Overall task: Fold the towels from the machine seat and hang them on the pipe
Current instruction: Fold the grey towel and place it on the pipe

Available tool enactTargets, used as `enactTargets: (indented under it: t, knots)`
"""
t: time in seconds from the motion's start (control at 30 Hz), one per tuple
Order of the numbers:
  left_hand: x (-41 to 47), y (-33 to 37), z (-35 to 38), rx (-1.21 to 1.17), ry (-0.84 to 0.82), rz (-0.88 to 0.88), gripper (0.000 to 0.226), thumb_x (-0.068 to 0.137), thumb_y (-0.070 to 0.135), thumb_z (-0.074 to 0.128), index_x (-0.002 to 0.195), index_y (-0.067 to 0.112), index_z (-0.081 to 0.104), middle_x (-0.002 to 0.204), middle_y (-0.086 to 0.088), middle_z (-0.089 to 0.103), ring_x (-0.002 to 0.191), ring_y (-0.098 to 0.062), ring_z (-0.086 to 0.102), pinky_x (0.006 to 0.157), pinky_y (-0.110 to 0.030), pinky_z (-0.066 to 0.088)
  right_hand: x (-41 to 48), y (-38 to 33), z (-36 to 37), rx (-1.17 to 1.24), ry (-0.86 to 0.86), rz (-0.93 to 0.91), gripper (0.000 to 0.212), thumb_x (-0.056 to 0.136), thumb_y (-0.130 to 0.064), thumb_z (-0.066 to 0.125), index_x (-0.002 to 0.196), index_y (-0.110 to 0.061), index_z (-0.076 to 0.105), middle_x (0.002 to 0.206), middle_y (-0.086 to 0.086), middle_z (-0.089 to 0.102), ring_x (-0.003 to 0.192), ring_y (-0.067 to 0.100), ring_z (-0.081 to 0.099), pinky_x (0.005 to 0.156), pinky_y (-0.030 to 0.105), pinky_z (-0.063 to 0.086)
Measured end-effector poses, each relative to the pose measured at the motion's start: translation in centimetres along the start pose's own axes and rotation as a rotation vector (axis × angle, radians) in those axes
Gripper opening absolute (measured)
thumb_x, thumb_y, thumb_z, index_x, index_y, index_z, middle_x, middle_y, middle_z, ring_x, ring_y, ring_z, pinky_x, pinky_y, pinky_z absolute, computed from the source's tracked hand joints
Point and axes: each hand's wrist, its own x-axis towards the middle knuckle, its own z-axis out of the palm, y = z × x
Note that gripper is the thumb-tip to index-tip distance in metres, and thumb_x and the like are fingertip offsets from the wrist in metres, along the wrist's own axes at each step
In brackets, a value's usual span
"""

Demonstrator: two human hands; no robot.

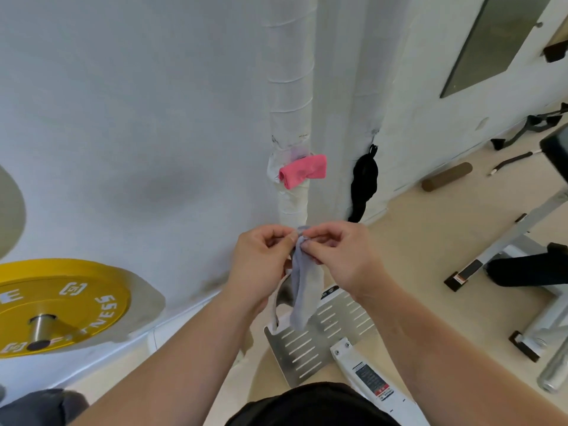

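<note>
A small grey towel (pixel 302 287) hangs down in front of me, bunched narrow. My left hand (pixel 261 265) and my right hand (pixel 338 259) both pinch its top edge, fingertips nearly touching. Straight ahead a white wrapped pipe (pixel 289 87) runs up the wall. A folded pink towel (pixel 302 171) hangs on a fitting of that pipe, above my hands. The machine seat is not in sight.
A yellow weight plate (pixel 61 305) on a bar juts in at the left. Below my hands lies a slotted metal footplate (pixel 319 342). A black cloth (pixel 364 182) hangs on the wall to the right of the pipe. A bench frame (pixel 507 256) and a brown roller (pixel 447 176) stand at right.
</note>
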Motion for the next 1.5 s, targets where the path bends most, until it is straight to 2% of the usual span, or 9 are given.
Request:
enactTargets:
  t: [0.13, 0.27, 0.47, 0.6, 0.8, 1.03, 1.17, 1.3, 1.5]
  knots:
    - [0.0, 0.2, 3.2, 0.011, 0.049, -0.015, 0.012, 0.093, 0.01, 0.069, 0.085, 0.009, 0.078, 0.083, -0.028, 0.07, 0.063, -0.034, 0.059, 0.059, -0.059, 0.05, 0.6, 0.6, -3.4, -0.24, 0.001, -0.204, 0.02, 0.074, -0.011, 0.087, 0.074, -0.026, 0.075, 0.077, -0.011, 0.056, 0.073, -0.003, 0.057, 0.067, 0.007, 0.039]
    - [0.2, 0.2, 5.1, 0.0, 0.017, 0.01, 0.007, 0.088, 0.01, 0.075, 0.085, 0.012, 0.08, 0.082, -0.034, 0.066, 0.065, -0.038, 0.054, 0.053, -0.06, 0.047, 1.4, 1.2, -5.7, -0.312, -0.013, -0.239, 0.02, 0.076, -0.021, 0.086, 0.071, -0.03, 0.07, 0.086, -0.015, 0.053, 0.085, -0.002, 0.056, 0.073, 0.004, 0.037]
    - [0.3, 0.4, 6.7, 0.026, 0.013, 0.044, 0.012, 0.084, -0.006, 0.074, 0.091, 0.004, 0.077, 0.075, -0.005, 0.075, 0.068, -0.014, 0.067, 0.06, -0.022, 0.054, 3.7, 3.1, -8.1, -0.382, -0.111, -0.343, 0.013, 0.076, -0.044, 0.077, 0.076, -0.033, 0.069, 0.1, -0.012, 0.059, 0.103, 0.012, 0.058, 0.094, 0.032, 0.047]
    - [1.2, 0.1, 6.5, 0.05, 0.064, 0.054, 0.014, 0.092, -0.008, 0.063, 0.092, 0.003, 0.072, 0.068, 0.009, 0.07, 0.062, -0.002, 0.061, 0.061, -0.015, 0.048, 5.1, 4.9, -9.2, -0.617, -0.265, -0.302, 0.039, 0.077, -0.068, 0.057, 0.082, -0.032, 0.072, 0.117, -0.014, 0.055, 0.119, 0.017, 0.051, 0.102, 0.04, 0.041]
    - [1.9, -0.8, 3.6, 0.123, 0.144, 0.027, 0.019, 0.1, 0.002, 0.055, 0.093, 0.014, 0.068, 0.079, 0.002, 0.063, 0.073, -0.011, 0.054, 0.061, -0.024, 0.048, 7.1, 5.9, -11.8, -0.954, -0.383, -0.388, 0.018, 0.089, -0.037, 0.064, 0.104, -0.029, 0.07, 0.111, -0.008, 0.06, 0.11, 0.024, 0.054, 0.093, 0.042, 0.046]
    - [2.8, -0.9, 3.4, 0.032, 0.206, 0.001, 0.015, 0.102, 0.008, 0.052, 0.096, 0.01, 0.066, 0.086, -0.007, 0.063, 0.082, -0.021, 0.054, 0.083, -0.042, 0.045, 7.6, 0.4, -12.7, -0.581, -0.277, -0.54, 0.009, 0.089, -0.022, 0.072, 0.086, -0.024, 0.064, 0.079, -0.009, 0.065, 0.065, 0.004, 0.056, 0.073, 0.021, 0.045]
    - [3.1, -0.7, 3.5, -0.046, 0.175, 0.006, 0.019, 0.099, 0.013, 0.053, 0.091, 0.018, 0.068, 0.087, -0.01, 0.06, 0.085, -0.024, 0.049, 0.085, -0.043, 0.041, 7.6, -1.5, -13.0, -0.672, -0.532, -0.471, 0.025, 0.087, -0.034, 0.073, 0.074, -0.032, 0.052, 0.074, -0.009, 0.061, 0.07, 0.013, 0.057, 0.076, 0.043, 0.052]
    - [2.9, -0.5, 4.0, -0.111, 0.138, 0.005, 0.018, 0.103, 0.006, 0.049, 0.097, 0.011, 0.065, 0.083, -0.004, 0.061, 0.081, -0.021, 0.051, 0.079, -0.037, 0.042, 7.9, -1.5, -13.4, -0.553, -0.363, -0.426, 0.036, 0.076, -0.025, 0.084, 0.064, -0.023, 0.051, 0.06, -0.007, 0.051, 0.058, 0.011, 0.047, 0.059, 0.033, 0.041]
    - [2.7, 0.2, 3.3, -0.126, 0.102, 0.015, 0.016, 0.101, 0.001, 0.051, 0.101, 0.007, 0.066, 0.082, -0.005, 0.064, 0.076, -0.019, 0.056, 0.076, -0.035, 0.047, 6.9, -0.6, -12.1, 0.081, -0.204, -0.145, 0.038, 0.083, 0.001, 0.077, 0.105, -0.027, 0.064, 0.071, 0.0, 0.067, 0.073, 0.011, 0.063, 0.068, 0.018, 0.053]
